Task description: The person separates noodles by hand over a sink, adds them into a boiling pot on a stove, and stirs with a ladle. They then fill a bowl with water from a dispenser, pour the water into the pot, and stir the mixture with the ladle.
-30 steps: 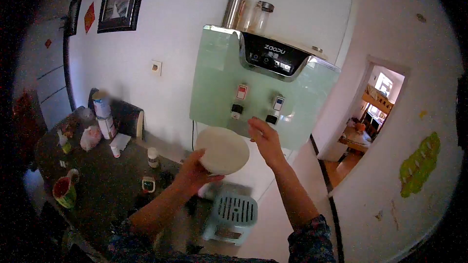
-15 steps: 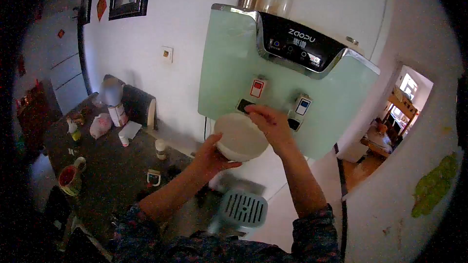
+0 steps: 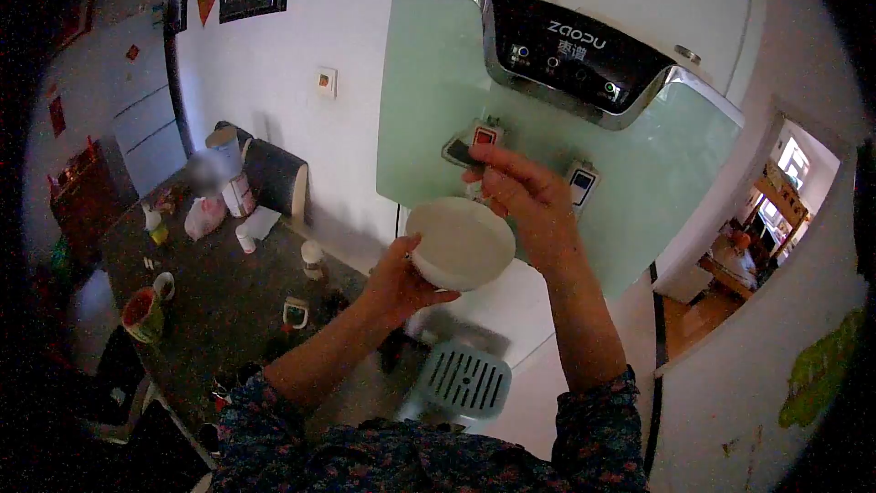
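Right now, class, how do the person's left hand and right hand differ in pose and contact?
The left hand grips the white bowl by its rim and underside; the right hand appears to touch the black lever by the red label. The left hand sits lower in view; the right hand is higher, before the green dispenser. Both are bare, their forearms emerging from dark patterned sleeves.

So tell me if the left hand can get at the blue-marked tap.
Probably not: the left hand is holding the white bowl, and the right hand stands between it and the blue-marked tap.
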Demonstrator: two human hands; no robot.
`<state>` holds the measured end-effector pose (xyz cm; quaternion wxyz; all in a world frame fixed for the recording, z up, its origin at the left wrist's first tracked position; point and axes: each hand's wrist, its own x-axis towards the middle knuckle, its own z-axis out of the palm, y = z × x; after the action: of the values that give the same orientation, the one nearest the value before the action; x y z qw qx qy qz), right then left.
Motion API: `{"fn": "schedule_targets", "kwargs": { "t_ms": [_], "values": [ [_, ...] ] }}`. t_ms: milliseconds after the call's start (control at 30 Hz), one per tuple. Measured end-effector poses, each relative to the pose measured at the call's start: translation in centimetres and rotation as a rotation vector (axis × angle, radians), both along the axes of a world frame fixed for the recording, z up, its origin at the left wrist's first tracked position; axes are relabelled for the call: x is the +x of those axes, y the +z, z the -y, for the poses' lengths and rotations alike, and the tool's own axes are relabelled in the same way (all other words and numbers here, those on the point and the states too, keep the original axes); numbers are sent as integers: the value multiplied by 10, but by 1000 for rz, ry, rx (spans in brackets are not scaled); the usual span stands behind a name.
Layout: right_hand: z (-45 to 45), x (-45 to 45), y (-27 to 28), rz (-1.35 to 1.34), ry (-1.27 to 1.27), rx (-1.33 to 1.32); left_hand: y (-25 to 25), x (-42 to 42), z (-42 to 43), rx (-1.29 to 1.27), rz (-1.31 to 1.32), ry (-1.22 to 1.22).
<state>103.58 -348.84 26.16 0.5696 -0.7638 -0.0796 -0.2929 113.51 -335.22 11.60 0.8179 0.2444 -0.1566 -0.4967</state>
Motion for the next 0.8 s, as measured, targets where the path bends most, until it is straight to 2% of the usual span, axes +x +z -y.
{"fn": "schedule_targets", "kwargs": {
  "t_ms": [267, 800],
  "values": [
    [-2, 2, 3, 25, 21, 37, -12, 11, 4, -1, -59, -8],
    [0, 3, 3, 16, 31, 47, -9, 6, 1, 61, -10, 26]
  ]
}}
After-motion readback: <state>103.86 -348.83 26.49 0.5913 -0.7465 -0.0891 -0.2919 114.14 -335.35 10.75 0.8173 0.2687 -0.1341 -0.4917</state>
